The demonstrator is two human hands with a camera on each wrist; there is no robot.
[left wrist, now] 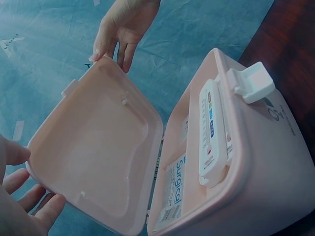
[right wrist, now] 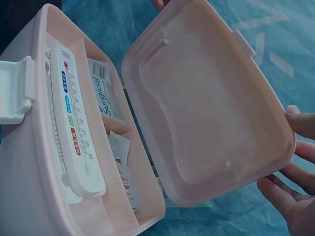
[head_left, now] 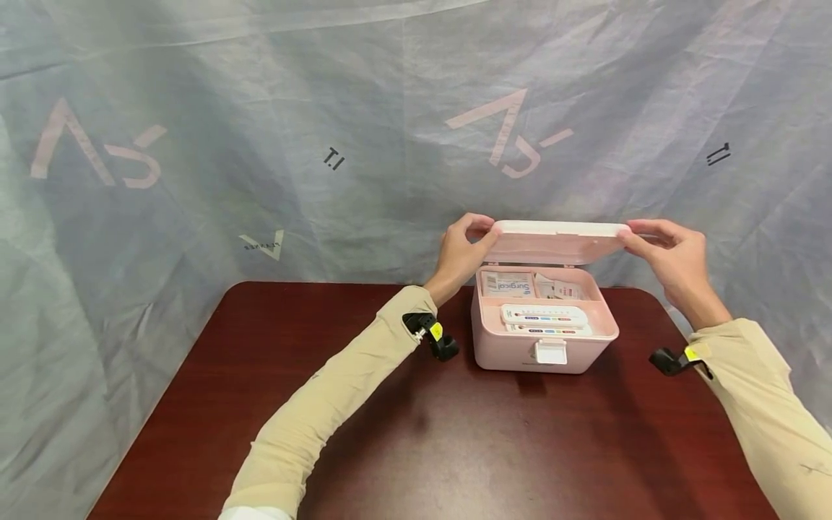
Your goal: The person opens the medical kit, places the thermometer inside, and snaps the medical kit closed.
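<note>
A pink storage box [head_left: 542,354] stands on the table with its hinged lid [head_left: 552,248] raised. My left hand [head_left: 460,253] grips the lid's left front corner between thumb and fingers. At the opposite corner, my right hand [head_left: 676,263] holds the lid the same way. Inside the front compartment lie white thermometers [right wrist: 78,123], one overlapping another. Behind a divider, a packet printed "Surgical" [left wrist: 173,189] sits in the left rear compartment, and small white sachets [right wrist: 125,177] fill the right rear one. A white latch [head_left: 551,352] hangs on the box's front.
The dark reddish-brown table [head_left: 455,448] extends in front of the box and to its left. Grey printed cloth [head_left: 364,130] hangs behind and at both sides, close to the table's back edge. Black wrist straps [head_left: 432,336] sit on both sleeves.
</note>
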